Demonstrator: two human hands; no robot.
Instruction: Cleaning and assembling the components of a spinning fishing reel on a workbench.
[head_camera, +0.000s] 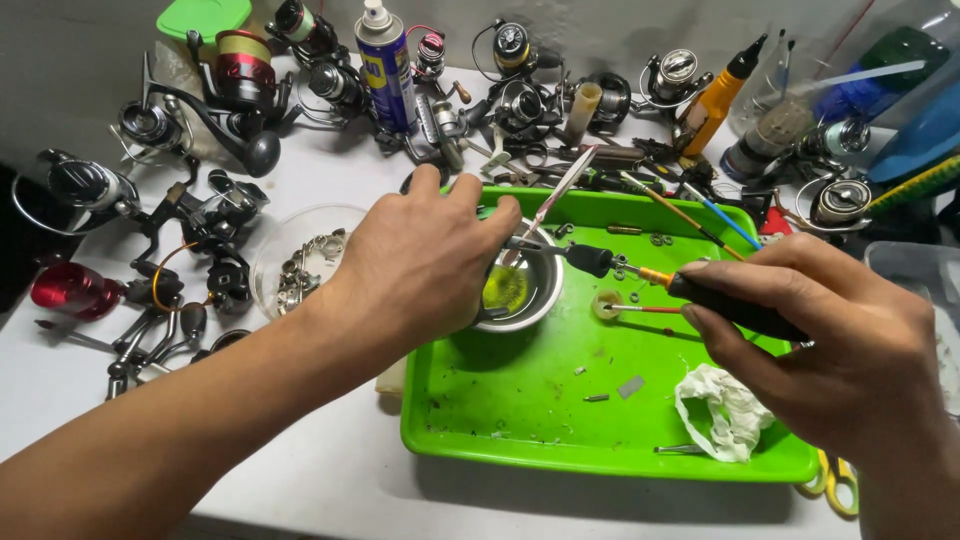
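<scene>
Right hand (850, 350) nearest, closed around a black-handled screwdriver (690, 290) pointing left over the green tray (520, 410). Left hand (425, 265) cupped over a small white bowl (535, 300) inside the tray, fingers pinching a small part; crumpled tissue (725, 410) nearby.

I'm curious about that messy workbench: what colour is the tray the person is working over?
Bright green. The tray shows clearly in the head view, under both hands.

A tall blue spray can (385, 65) with a yellow label patch and white cap stands at the back of the counter (340, 470); a green-lidded tub (203, 18) sits far left of it, behind the reels
</scene>
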